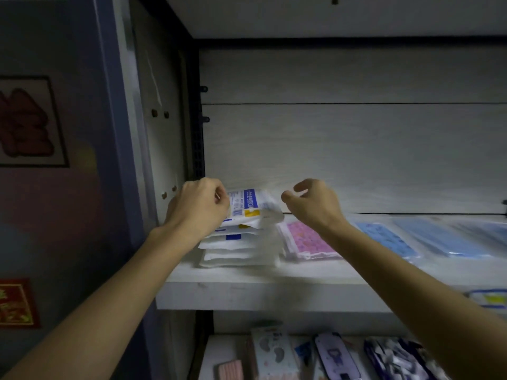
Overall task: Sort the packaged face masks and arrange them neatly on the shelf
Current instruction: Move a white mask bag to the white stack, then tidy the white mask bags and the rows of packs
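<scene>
A stack of white mask packs with blue and yellow labels (241, 237) stands at the left end of the white shelf (247, 294). My left hand (199, 207) grips the left edge of the top pack (251, 205), which is tilted up. My right hand (310, 201) hovers just right of the stack, fingers loosely curled, holding nothing. A pink patterned mask pack (307, 242) lies to the right of the stack, then blue mask packs (389, 239) further right.
The cabinet's side wall (164, 133) stands close at the left. A lower shelf holds more patterned mask packs (274, 352). Another blue and yellow labelled pack (491, 298) pokes over the shelf edge at the far right.
</scene>
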The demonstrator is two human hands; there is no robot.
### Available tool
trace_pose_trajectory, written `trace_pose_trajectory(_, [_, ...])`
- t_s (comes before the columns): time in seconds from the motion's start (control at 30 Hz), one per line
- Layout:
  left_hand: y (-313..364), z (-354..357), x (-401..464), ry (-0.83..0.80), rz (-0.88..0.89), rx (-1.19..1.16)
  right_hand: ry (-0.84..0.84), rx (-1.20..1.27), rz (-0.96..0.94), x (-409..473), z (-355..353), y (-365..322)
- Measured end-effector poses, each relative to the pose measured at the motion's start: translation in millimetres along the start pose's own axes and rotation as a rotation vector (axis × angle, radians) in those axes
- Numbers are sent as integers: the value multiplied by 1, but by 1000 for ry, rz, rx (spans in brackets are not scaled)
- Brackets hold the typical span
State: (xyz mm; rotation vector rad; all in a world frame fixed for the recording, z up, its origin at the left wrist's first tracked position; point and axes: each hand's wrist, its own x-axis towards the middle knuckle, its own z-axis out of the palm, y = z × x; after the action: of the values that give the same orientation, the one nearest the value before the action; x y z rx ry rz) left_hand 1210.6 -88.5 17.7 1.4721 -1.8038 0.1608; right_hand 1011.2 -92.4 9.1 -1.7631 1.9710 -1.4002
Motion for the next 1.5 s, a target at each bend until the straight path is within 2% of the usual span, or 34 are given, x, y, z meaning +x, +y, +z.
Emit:
trace_pose_trajectory(0.3, [53,11,-46,-48,196,-111,165,-399,-166,-61,-53,17])
trace_pose_trajectory(0.53, [104,29,-79,-145,334,-134,171,-631,-184,-110,-109,57])
trace_pose_trajectory(0.9, [245,56,-125,-192,443,-180,145,-745,-147,-152,-242,140])
trace_pose_trajectory(1.3, [445,113,-210,-367,524,-245,28,-858,-101,-198,-430,266])
trace_pose_trajectory(1.5, [514,139,-218,-384,586,-243,74,-831,-58,-200,-487,311])
